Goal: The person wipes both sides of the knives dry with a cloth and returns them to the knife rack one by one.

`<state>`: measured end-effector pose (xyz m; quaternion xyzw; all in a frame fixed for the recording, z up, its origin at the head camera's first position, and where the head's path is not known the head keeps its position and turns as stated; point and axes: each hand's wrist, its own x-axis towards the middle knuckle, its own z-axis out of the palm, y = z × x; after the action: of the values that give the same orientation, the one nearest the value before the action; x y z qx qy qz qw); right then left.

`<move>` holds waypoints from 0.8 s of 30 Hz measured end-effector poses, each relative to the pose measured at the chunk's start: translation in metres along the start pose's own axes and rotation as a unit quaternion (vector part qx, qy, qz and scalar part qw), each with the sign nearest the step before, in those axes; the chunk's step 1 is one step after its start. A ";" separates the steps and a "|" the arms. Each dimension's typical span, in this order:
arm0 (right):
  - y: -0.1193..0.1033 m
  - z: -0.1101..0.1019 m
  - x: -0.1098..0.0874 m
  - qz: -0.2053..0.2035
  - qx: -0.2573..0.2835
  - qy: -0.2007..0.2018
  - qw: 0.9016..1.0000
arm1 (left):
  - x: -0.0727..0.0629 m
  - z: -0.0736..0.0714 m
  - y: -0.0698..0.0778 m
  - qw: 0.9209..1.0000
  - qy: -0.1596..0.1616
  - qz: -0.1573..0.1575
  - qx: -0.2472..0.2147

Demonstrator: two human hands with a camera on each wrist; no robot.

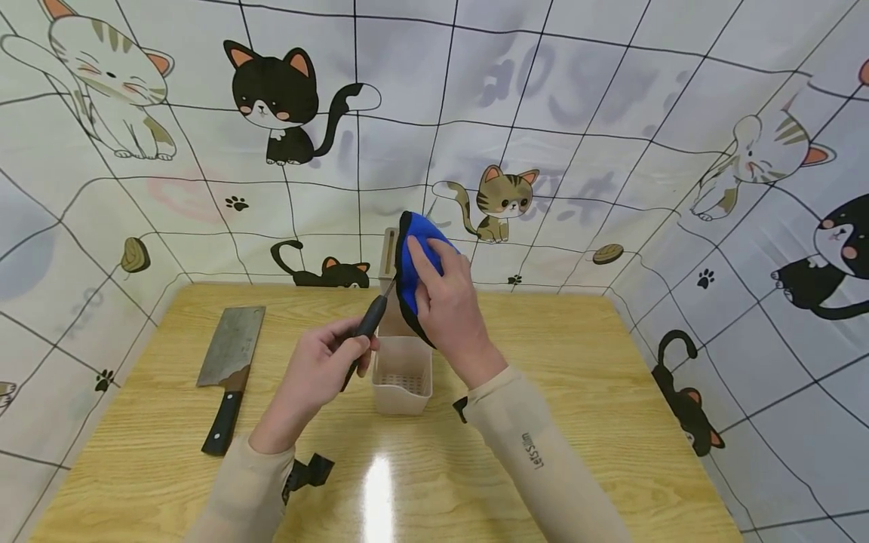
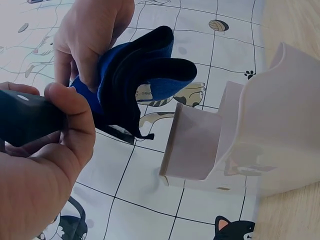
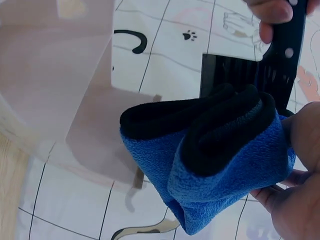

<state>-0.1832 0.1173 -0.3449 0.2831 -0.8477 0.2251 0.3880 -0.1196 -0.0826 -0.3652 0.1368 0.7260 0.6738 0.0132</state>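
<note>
My left hand [image 1: 322, 366] grips the black riveted handle of a kitchen knife [image 1: 370, 320], its blade angled up and away. In the right wrist view the heel of the knife's blade [image 3: 225, 72] shows dark beside the cloth. My right hand [image 1: 451, 302] holds a folded blue cloth [image 1: 422, 253] with black edging, which overlaps the blade and hides most of it. Behind both hands stands a pale plastic knife holder [image 1: 402, 400], with a slotted upper part and a perforated open bin at the front.
On the left of the wooden table [image 1: 557, 430] lies a cleaver [image 1: 231, 354] with a black handle. A white sheet [image 1: 400, 68] printed with cats and grid lines rises behind the table and along both sides.
</note>
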 end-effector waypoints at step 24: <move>-0.029 -0.007 -0.009 -0.063 0.016 -0.043 0.997 | 0.010 -0.009 -0.002 0.998 -0.016 -0.019 -0.060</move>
<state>-0.1552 0.1028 -0.3432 0.3510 -0.8404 0.2013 0.3604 -0.1316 -0.0890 -0.3649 0.1327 0.6863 0.7137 0.0455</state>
